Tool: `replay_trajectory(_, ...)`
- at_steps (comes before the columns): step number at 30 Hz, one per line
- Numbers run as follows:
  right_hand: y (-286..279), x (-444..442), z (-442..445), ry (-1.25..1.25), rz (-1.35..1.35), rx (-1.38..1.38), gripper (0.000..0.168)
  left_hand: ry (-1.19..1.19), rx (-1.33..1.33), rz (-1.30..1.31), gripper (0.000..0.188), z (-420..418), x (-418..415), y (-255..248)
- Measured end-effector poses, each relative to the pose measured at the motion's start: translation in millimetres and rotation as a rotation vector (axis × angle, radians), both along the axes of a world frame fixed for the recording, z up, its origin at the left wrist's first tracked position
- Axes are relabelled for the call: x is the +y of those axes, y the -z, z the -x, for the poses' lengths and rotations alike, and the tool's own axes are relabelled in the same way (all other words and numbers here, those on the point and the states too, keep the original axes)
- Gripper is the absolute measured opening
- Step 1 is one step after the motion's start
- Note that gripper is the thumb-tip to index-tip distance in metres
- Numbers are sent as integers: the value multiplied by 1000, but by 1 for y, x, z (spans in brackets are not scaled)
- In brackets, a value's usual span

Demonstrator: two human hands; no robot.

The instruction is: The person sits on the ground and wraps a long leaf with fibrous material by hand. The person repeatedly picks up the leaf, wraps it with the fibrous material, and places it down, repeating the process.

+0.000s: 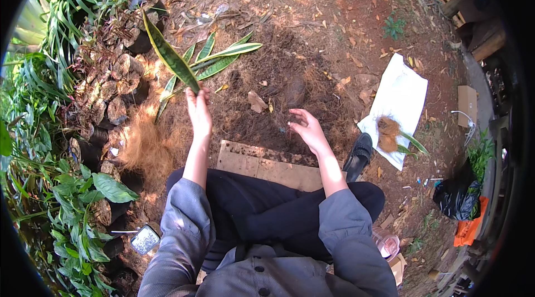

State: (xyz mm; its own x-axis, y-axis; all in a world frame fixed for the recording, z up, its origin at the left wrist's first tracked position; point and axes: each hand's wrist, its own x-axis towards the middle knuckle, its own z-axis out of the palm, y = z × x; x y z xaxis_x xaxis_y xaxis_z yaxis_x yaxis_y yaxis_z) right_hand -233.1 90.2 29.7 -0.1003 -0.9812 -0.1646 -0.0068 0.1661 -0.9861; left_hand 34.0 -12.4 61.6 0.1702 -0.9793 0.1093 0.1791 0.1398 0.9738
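My left hand (199,109) grips a snake plant leaf (172,57) by its lower end, the long blade slanting up and away to the left. Behind it, more yellow-edged snake plant leaves (221,58) lie on the ground. My right hand (307,126) holds nothing, its fingers apart over dark soil (271,123) mixed with brown fibre. In front of my crossed legs lies a flat piece of cardboard (267,167) sprinkled with soil. Left of my left forearm sits a loose heap of coconut fibre (149,142).
A white sheet (397,92) on the right carries fibre-wrapped plant cuttings (388,133). Potted plants in black bags (136,39) line the left side. A small tray of white granules (145,240) is by my left elbow; a pink plastic container (386,243) is by my right. A black plastic bag (457,198) lies farther right.
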Motion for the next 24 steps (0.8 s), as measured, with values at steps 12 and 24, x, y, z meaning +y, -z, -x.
replay_trajectory(12, 1, 28, -4, 199, -153, -710, 34, 404, 976, -442, 52, 73, 47, 95)
replay_trajectory(24, 43, 9, -43, -35, -149, -174, 44, 288, 995, -487, 16, 83, 14, 111)
